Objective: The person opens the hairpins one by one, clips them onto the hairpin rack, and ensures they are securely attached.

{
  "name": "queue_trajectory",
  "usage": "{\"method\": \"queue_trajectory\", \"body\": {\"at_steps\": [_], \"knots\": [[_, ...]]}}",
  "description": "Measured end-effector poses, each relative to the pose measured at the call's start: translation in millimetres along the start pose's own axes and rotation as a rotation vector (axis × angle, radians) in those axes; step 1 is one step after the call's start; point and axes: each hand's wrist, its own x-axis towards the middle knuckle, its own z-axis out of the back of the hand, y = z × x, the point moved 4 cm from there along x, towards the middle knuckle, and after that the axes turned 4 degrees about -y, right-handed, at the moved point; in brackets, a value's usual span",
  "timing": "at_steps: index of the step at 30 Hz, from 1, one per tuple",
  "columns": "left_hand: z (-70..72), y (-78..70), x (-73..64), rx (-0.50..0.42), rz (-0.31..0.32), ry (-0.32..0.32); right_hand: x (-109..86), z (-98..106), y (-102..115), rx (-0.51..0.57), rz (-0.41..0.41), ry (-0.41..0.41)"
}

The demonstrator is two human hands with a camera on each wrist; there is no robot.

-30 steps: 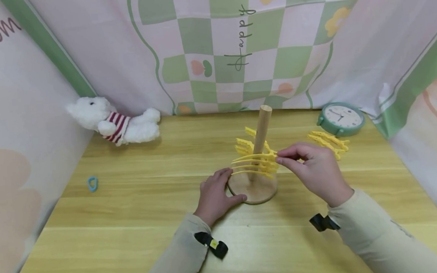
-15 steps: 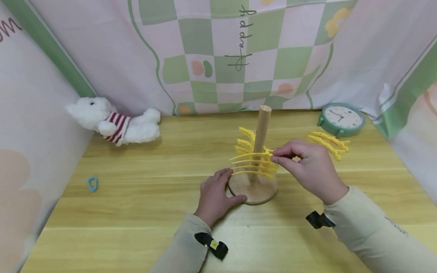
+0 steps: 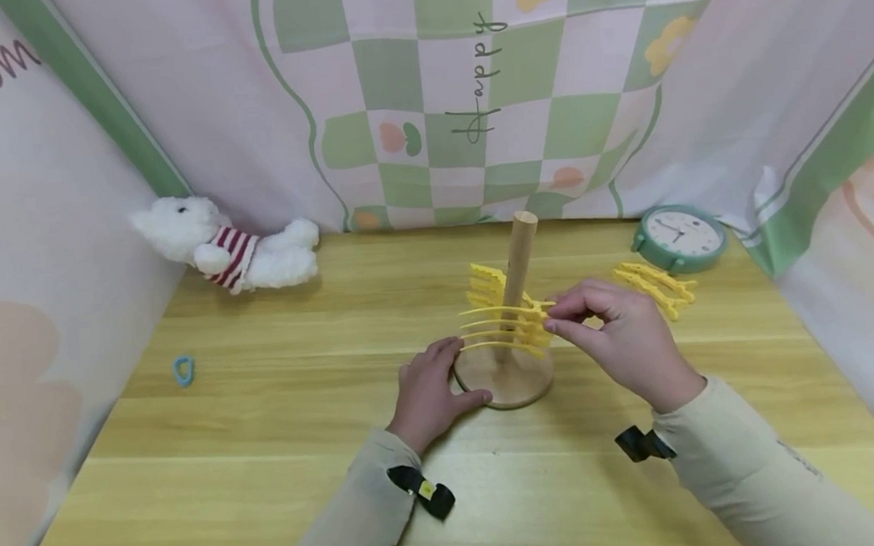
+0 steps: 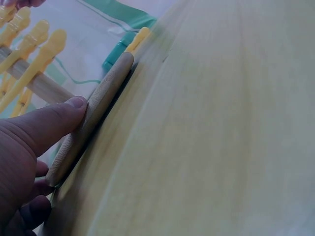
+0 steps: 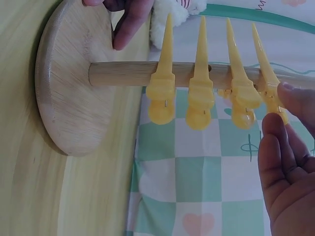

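Note:
A wooden stand has a round base (image 3: 510, 385) and an upright post (image 3: 522, 251). Several yellow plastic clips (image 5: 199, 93) sit one above another on the post, their curved arms in front and toothed arms behind. My right hand (image 3: 624, 337) pinches the near end of the topmost clip (image 5: 265, 56) between thumb and fingertips; its tapered arm lies across the post. My left hand (image 3: 431, 394) grips the left edge of the base, the thumb (image 4: 66, 115) on its upper face and the fingers around the rim.
More yellow clips (image 3: 656, 285) lie on the table at right, before a green clock (image 3: 681, 237). A white plush toy (image 3: 240, 252) in a striped shirt lies at back left. A small blue ring (image 3: 183, 370) is on the left. A patterned curtain (image 3: 456, 96) hangs behind.
The topmost clip's rear arm has swung left and down into line with those below. My right hand has shifted slightly left, still pinching the clip. The left hand stays on the base.

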Motion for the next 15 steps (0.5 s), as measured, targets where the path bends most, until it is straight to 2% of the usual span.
{"method": "queue_trajectory", "body": {"at_steps": [15], "knots": [[-1.8,2.4,0.9,0.003,0.000,-0.005,-4.1,-0.3,-5.1,0.025,-0.060,0.001]]}}
